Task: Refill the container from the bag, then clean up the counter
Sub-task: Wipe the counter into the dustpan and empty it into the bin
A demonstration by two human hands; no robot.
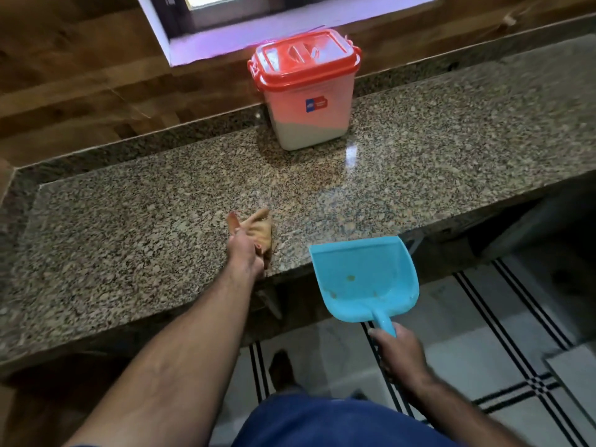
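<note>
Head view, looking down: left hand (246, 245) curled round a crumpled tan cloth (259, 232), grip closed on it, cloth bunched and pressed on the speckled granite worktop (129, 221) close to the front edge. Right hand (398, 353) wrapped round the handle of a blue dustpan (362, 279), grip closed, thumb lying along the top of the handle. Dustpan held off the worktop, its wide mouth meeting the front edge just right of the cloth, tilted so the mouth sits higher than the handle; a few small brownish specks lying inside the pan.

Front edge of the worktop running diagonally from lower left to upper right, with tiled floor (467, 317) showing below it under the dustpan. Wide bare stretch of granite left of the cloth and between the cloth and the back wall. Raised granite lip along the back, wood-look wall above it.

Left forearm stretched long across the front edge, wrist low on the stone. Right forearm shorter in view, bent in near the body, hand below worktop level.

Container (304, 91) standing upright at the back of the worktop beneath the window sill (206, 50), well apart from both hands, red lid (303, 54) shut on top, pale contents showing in the lower part.
</note>
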